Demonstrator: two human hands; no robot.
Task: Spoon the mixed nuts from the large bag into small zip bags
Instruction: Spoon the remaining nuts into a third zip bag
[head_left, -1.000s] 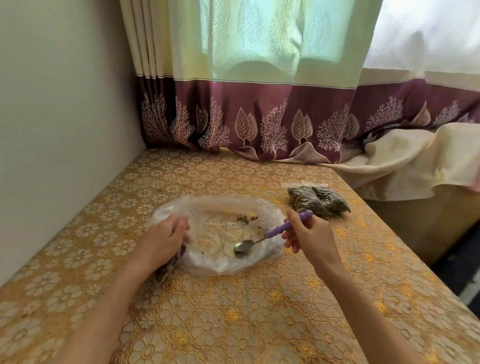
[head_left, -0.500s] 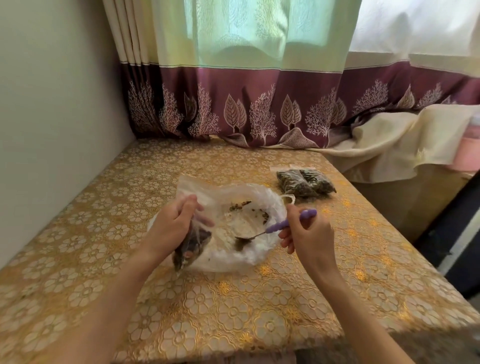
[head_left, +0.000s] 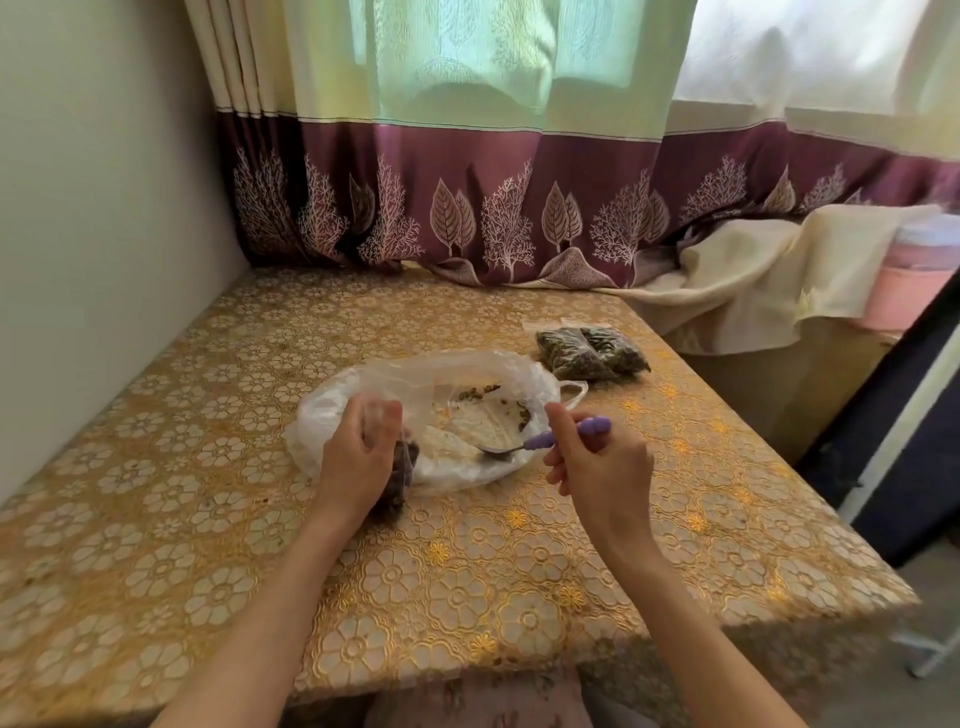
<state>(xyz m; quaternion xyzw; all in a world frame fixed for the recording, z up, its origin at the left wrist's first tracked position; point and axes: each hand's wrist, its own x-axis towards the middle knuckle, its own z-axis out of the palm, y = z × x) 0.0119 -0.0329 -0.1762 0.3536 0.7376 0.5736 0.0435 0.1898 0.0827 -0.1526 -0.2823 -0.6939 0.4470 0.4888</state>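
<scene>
Compared with half a second earlier, the left hand (head_left: 358, 457) has drawn its small clear zip bag of dark nuts (head_left: 399, 480) lower, to the near-left rim of the large crumpled clear plastic bag (head_left: 415, 415), fingers curled round it, while the right hand (head_left: 597, 467) pinches the purple-handled metal spoon (head_left: 545, 439), its bowl resting inside the large bag's near-right side. Only scattered nuts (head_left: 480, 392) remain along that bag's far side; the spoon's bowl seems empty, and two filled zip bags (head_left: 589, 353) lie just beyond its far-right corner on the gold floral tablecloth (head_left: 467, 571).
</scene>
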